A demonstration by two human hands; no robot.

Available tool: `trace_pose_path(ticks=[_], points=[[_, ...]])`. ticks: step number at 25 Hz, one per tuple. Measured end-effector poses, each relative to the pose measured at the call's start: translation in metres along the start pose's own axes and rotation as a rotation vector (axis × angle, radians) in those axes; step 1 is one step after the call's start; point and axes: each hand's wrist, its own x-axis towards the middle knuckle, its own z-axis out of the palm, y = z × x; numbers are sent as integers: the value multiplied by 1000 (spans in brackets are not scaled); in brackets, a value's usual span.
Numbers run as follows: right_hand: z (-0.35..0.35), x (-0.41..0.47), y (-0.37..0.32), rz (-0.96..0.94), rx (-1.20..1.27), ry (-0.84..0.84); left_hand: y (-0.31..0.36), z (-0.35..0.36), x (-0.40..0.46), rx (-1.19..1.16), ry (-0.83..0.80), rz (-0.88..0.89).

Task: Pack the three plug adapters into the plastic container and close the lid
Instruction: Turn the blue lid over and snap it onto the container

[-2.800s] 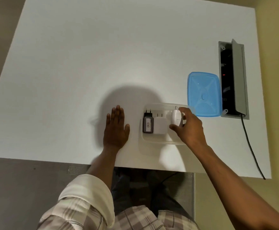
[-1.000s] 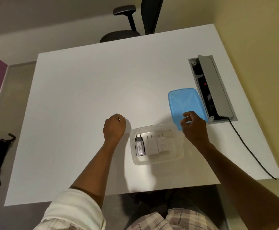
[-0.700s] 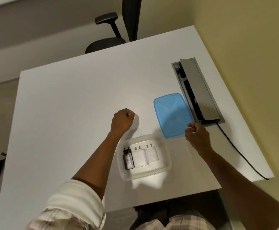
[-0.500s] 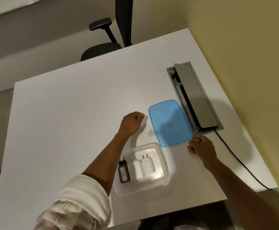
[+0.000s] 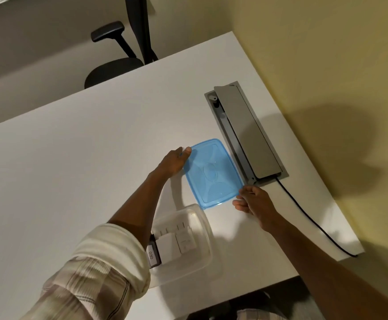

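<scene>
Both hands have now come to the blue lid, the left hand and right hand taking a loose grip on opposite edges, while the three plug adapters are lying packed in the plastic container below.

1. Only one view is supplied, taken from a camera worn on the person's head.
2. The table is looked down on steeply from above its near edge, with the view tilted towards the far right corner.
3. The near edge is seen close; a chair is framed beyond the far edge.
</scene>
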Motion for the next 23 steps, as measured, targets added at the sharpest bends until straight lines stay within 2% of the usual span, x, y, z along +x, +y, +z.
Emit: trace_pose_path(ticks=[5, 12, 17, 23], points=[[10, -8, -12, -30, 32, -15, -3, -8, -16, -30, 126, 9], [34, -39, -55, -180, 121, -6, -17, -46, -62, -173, 351, 88], [60, -70, -67, -283, -31, 86, -36, -69, -112, -281, 392, 108], [87, -115, -44, -447, -320, 117, -82, -68, -179, -447, 401, 93]])
